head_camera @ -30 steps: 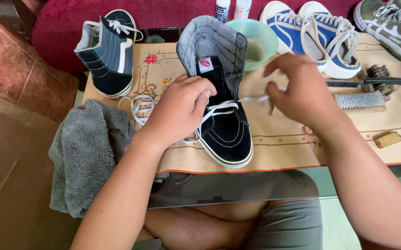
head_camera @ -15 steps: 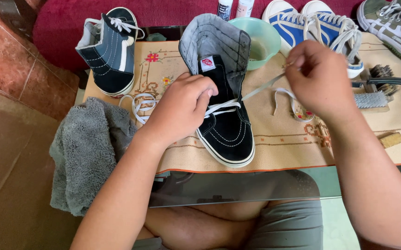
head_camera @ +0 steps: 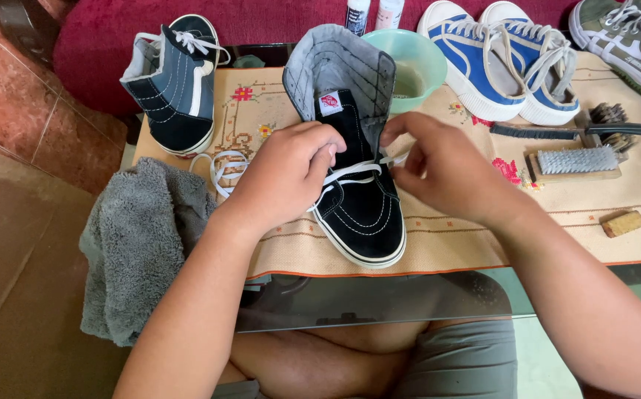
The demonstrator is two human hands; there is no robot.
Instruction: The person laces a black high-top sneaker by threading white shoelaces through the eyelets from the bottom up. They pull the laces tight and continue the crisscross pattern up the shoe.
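Two hands meet at the black shoe (head_camera: 361, 214): left hand (head_camera: 291, 174) grips its side, right hand (head_camera: 442, 170) pinches the white lace (head_camera: 350, 174) beside the tongue.

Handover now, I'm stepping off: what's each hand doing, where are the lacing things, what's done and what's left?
Left hand rests on the black high-top shoe, fingers on the white lace.
Right hand pinches the lace end at the shoe's right eyelets.
The shoe stands on the embroidered cloth, tongue pulled up.
Done: lower eyelets laced.
Left: upper eyelets unlaced; slack lace lies left of the shoe.
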